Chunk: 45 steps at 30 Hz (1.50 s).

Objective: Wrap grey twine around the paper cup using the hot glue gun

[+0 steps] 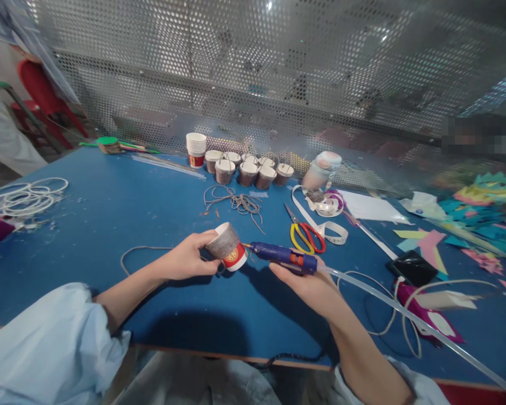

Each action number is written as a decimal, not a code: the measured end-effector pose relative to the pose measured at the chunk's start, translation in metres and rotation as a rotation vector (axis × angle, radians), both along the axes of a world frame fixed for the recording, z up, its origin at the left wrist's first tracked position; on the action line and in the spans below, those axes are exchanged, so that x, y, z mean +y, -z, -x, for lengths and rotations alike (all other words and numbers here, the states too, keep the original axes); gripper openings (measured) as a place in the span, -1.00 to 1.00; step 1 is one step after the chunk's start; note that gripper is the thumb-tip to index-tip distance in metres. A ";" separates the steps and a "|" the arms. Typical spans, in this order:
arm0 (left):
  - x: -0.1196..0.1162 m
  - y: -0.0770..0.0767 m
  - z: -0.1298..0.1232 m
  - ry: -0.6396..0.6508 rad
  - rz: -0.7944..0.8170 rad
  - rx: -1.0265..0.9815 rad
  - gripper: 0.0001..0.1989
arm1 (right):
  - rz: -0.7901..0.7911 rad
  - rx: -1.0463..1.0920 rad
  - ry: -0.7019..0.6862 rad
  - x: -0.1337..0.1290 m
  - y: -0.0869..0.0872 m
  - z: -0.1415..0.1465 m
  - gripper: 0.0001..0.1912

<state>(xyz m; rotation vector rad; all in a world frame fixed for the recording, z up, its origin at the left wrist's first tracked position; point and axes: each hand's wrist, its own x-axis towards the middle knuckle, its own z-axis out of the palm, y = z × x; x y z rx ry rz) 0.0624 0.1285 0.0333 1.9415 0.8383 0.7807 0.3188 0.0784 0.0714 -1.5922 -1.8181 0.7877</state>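
A paper cup is tilted in my left hand, whose fingers hold it by the side. Grey cord covers most of the cup, and a red band with a yellow emblem shows near its lower end. My right hand is closed around a blue glue gun; its nozzle points left and is at or very near the red band. A long clear glue stick runs from the back of the gun to the lower right. Loose grey cord lies on the table left of my left hand.
Behind are stacked paper cups, several cord-wrapped cups, a cord tangle and a jar. Scissors, ribbon, paper scraps and a white cable lie right. A white coil lies left; mesh stands behind.
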 end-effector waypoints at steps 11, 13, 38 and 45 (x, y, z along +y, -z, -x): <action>0.000 -0.001 0.001 0.027 -0.012 -0.013 -0.85 | 0.006 0.036 -0.022 -0.002 -0.004 -0.001 -0.71; 0.000 0.000 0.001 0.029 -0.015 -0.008 -0.85 | 0.003 0.038 -0.015 -0.002 -0.005 -0.001 -0.72; -0.002 0.005 -0.005 -0.073 0.140 -0.032 -0.76 | -0.006 -0.076 -0.063 -0.009 0.000 0.007 -0.67; -0.003 0.004 -0.010 -0.124 0.210 -0.022 -0.76 | -0.085 -0.100 -0.131 -0.011 0.014 0.015 -0.72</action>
